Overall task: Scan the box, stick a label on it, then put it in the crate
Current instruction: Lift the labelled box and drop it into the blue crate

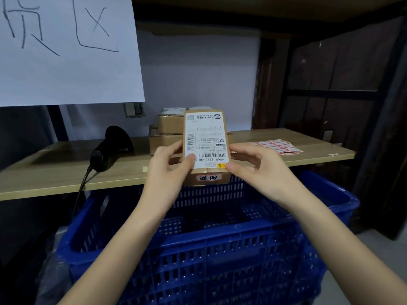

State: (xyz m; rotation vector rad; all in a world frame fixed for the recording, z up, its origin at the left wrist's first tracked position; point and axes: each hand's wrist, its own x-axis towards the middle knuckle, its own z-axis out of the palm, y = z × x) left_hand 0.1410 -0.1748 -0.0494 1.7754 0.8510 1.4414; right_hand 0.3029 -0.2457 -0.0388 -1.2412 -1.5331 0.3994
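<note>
Above a blue crate (pixel 220 238), a cardboard box (pixel 206 146) is held with its long axis running away from the camera, shipping label up, by the left hand (pixel 169 166) and right hand (pixel 253 166), each gripping one side.

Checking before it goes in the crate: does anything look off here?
Nothing stands out. The box, held by the left hand and right hand above the blue crate, is intact and already carries its red-bordered label.
</note>
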